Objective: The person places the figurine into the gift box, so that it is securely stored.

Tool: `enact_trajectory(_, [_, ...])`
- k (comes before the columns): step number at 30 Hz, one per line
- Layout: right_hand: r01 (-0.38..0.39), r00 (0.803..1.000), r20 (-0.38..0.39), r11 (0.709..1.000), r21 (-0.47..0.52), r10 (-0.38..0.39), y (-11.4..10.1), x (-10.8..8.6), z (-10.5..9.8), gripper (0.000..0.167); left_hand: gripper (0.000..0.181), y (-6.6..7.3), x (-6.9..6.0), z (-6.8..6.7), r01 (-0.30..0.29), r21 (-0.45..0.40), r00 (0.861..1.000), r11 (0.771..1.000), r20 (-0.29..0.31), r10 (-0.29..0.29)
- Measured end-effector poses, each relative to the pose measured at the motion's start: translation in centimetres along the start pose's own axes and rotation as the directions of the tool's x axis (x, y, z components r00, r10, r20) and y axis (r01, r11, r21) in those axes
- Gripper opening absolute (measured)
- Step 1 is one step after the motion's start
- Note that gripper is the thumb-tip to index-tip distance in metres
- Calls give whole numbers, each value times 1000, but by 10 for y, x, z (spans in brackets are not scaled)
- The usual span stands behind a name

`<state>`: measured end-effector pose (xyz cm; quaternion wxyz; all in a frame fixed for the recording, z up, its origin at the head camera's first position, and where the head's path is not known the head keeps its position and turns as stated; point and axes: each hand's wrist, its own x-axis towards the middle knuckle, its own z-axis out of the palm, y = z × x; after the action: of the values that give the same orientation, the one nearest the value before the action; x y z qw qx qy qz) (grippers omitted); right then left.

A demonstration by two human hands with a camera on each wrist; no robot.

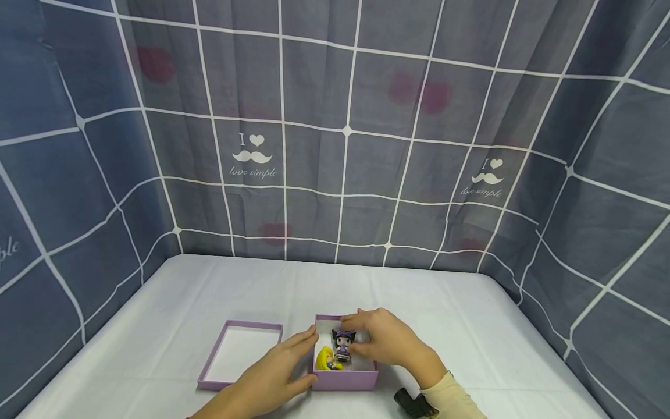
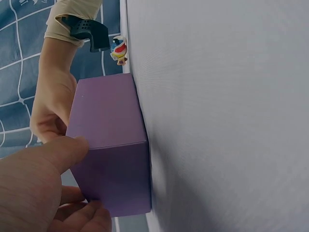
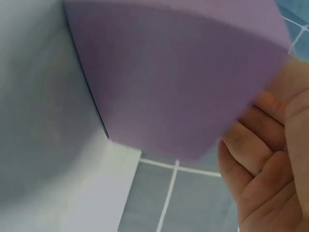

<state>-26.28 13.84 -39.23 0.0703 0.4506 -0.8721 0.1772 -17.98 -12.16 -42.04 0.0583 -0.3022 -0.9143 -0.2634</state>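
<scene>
An open-topped purple box (image 1: 345,381) stands on the white table. My left hand (image 1: 280,372) holds its left side, thumb at the front corner; in the left wrist view, that thumb and the curled fingers lie on two faces of the box (image 2: 108,111). My right hand (image 1: 389,337) reaches over the right wall, with thumb and fingers around a small figurine with black pointed ears and a purple outfit (image 1: 342,344). Beside it inside lies a yellow-haired figurine (image 1: 325,358). In the right wrist view, the box wall hides the right fingertips.
A shallow purple lid (image 1: 241,352) with a white inside lies left of the box. Another figurine in red, yellow and blue (image 2: 119,50) stands on the table beyond the box in the left wrist view. A grey checked curtain (image 1: 314,145) surrounds the table.
</scene>
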Motion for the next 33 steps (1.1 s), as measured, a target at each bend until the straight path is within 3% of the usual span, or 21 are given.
enact_trajectory(8, [-59, 988, -142, 998, -3, 58, 9, -24, -21, 46, 67, 0, -1, 0, 4, 5, 1000, 1000, -8, -4])
enact_trajectory(13, [-118, 977, -178, 993, -1, 116, 15, -43, -31, 53, 67, 0, -1, 1, 1, 6, 1000, 1000, -11, -1])
enact_trajectory(21, [-204, 966, -173, 978, -41, 194, 23, -76, -40, 56, 67, 0, -3, 2, -2, 5, 1000, 1000, -16, 2])
enact_trajectory(33, [-322, 946, -70, 945, -64, 318, 32, -124, -50, 56, 67, 1, -2, 2, -8, 13, 1000, 1000, -26, 8])
